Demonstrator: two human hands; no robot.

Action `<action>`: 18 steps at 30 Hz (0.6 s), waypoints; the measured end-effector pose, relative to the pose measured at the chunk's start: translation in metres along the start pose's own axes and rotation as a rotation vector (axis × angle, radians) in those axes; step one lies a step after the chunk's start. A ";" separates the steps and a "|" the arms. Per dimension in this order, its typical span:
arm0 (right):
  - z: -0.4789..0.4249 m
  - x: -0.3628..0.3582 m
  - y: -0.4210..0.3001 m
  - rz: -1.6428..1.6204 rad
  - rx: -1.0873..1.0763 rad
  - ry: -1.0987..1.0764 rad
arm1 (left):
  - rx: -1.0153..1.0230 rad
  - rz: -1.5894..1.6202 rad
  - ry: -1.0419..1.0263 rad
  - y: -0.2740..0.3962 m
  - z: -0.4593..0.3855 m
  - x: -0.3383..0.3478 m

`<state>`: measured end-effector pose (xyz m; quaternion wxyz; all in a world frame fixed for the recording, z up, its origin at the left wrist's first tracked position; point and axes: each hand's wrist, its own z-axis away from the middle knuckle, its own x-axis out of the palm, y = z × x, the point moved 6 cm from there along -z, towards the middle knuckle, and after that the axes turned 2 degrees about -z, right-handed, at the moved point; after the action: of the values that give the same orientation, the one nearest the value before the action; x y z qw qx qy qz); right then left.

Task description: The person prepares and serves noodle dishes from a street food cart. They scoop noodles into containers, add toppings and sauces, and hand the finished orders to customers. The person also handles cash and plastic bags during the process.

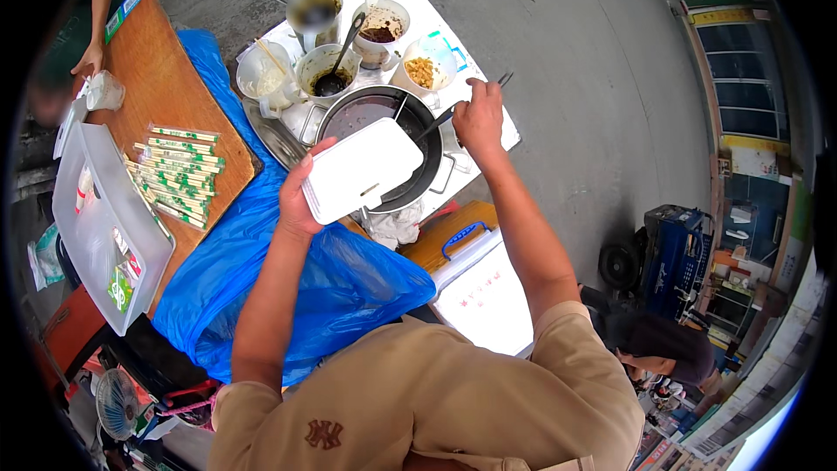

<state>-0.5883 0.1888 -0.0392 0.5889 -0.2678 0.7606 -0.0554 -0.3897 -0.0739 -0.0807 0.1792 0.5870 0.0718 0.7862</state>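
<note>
My left hand (297,199) holds a white foam food box (363,170) tilted over the near side of a round divided metal pot (428,176). The handle of a dark utensil (437,123) is in my right hand (480,114), and its lower end goes down into the pot. Behind the pot stand several plastic jugs: one with yellowish chopped food (422,72), one with dark red sauce (381,26), one with a black ladle (329,82), one with pale contents and chopsticks (267,78). The box hides part of the pot's contents.
Wrapped chopsticks (180,173) lie on a wooden table (157,59) at the left, beside a clear plastic bin (108,229). A blue plastic bag (353,275) hangs before me, near a white lidded box (487,294). Another person's hand (91,59) is by a plastic cup (104,90).
</note>
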 end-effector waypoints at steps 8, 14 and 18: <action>-0.122 0.101 -0.132 -0.648 0.009 -0.199 | -0.035 0.004 0.053 0.001 -0.001 -0.002; -0.191 0.198 -0.255 -0.393 -0.259 -0.387 | -0.007 0.020 0.056 0.002 0.001 -0.005; -0.227 0.272 -0.290 -0.378 -0.157 -0.545 | -0.017 0.023 0.051 0.001 0.001 -0.005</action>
<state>-0.7437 -0.2394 -0.0906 0.7274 -0.4536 0.5140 -0.0312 -0.3878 -0.0771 -0.0841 0.1734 0.5661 0.0630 0.8034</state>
